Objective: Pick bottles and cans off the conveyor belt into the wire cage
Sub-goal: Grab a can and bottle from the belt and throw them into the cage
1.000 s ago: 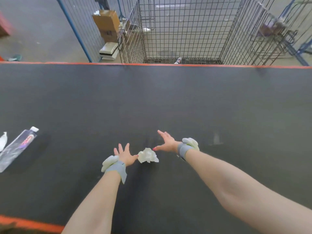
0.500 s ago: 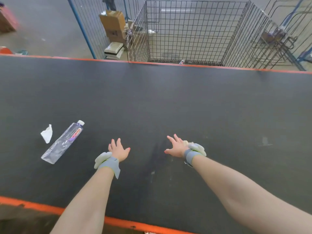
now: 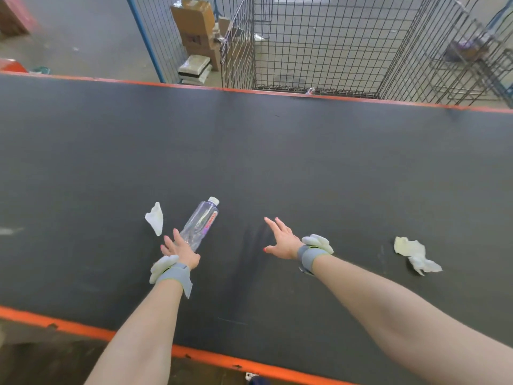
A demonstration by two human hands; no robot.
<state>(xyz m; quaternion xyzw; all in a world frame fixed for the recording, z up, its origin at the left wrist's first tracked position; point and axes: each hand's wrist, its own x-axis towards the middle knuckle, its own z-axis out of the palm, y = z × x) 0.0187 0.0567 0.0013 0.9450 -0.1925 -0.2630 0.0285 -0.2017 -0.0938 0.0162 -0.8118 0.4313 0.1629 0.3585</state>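
A clear plastic water bottle (image 3: 202,222) with a white cap lies on the dark conveyor belt (image 3: 277,162), cap pointing away from me. My left hand (image 3: 179,250) is at the bottle's near end, fingers stretched out over its base; whether it touches is unclear. My right hand (image 3: 280,238) hovers spread and empty over the belt, to the right of the bottle. The wire cage (image 3: 319,43) stands beyond the belt's far edge, with one small item (image 3: 310,91) on its floor.
A crumpled white tissue (image 3: 155,218) lies just left of the bottle, and a larger crumpled paper (image 3: 415,254) lies right of my right hand. Orange rails (image 3: 194,354) edge the belt. Cardboard boxes (image 3: 194,26) and more wire racks (image 3: 472,51) stand behind.
The bottle and small tissue travelled right along the belt to my left hand. The larger crumpled paper passed between my hands and now lies far right. My left hand reached to the bottle's base.
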